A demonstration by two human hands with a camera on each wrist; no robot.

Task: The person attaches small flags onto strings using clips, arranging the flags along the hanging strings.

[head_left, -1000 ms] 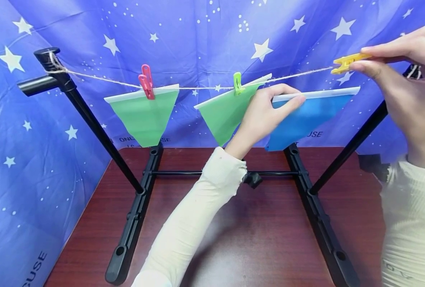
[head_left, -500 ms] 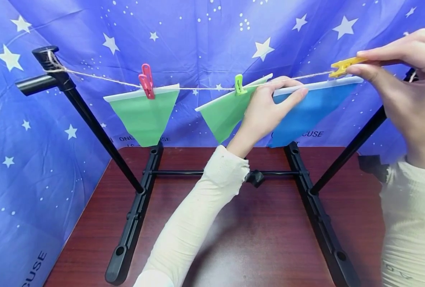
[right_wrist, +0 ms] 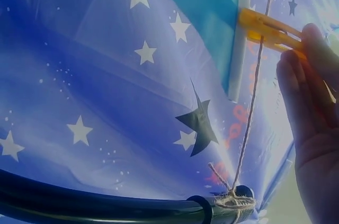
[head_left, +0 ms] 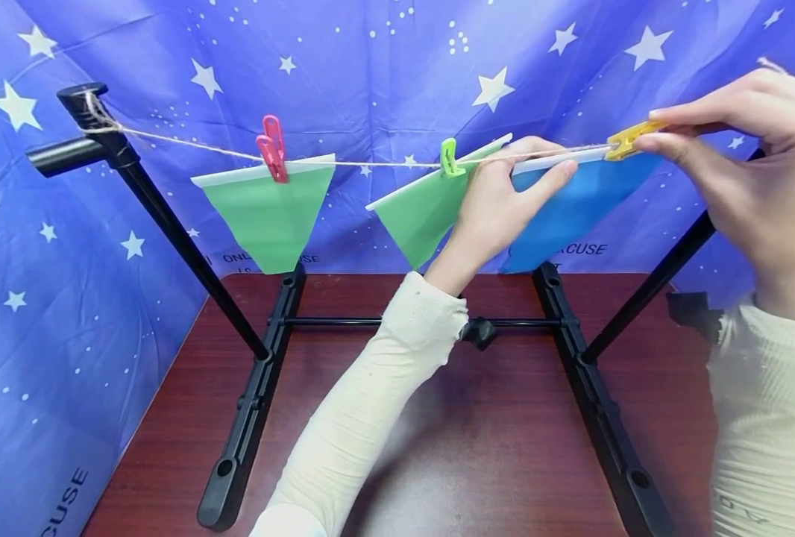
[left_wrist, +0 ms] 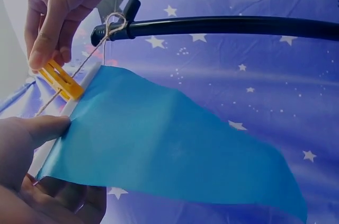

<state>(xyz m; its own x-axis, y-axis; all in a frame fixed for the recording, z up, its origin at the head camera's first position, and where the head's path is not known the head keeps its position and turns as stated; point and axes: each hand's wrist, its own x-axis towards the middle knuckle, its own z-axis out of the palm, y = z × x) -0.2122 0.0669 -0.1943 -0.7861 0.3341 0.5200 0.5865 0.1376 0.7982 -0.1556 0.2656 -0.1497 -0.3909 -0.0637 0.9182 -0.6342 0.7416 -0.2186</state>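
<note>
My left hand (head_left: 498, 201) pinches the white top edge of a blue pennant (head_left: 582, 198) near its left end, thumb in front. In my right hand (head_left: 760, 164) a yellow clothespin (head_left: 629, 140) is pinched by its handle ends. Its tip sits over the pennant's white edge, with the twine (right_wrist: 254, 86) passing between its arms, as the left and right wrist views show. The pennant (left_wrist: 169, 139) hangs below the twine. To the left, a green pennant (head_left: 414, 216) hangs tilted from a lime clothespin (head_left: 448, 158), partly behind my left hand.
Another green pennant (head_left: 266, 224) hangs from a red clothespin (head_left: 273, 153). The twine is tied to a black stand, with a left post (head_left: 183, 246) and a right post (head_left: 652, 283), on a reddish-brown table (head_left: 505, 447). A blue star-printed cloth (head_left: 371, 74) hangs behind.
The blue pennant's right end has risen to the twine. My right hand has moved left and down, bringing the yellow clothespin onto the pennant's top edge. My left hand keeps its pinch.
</note>
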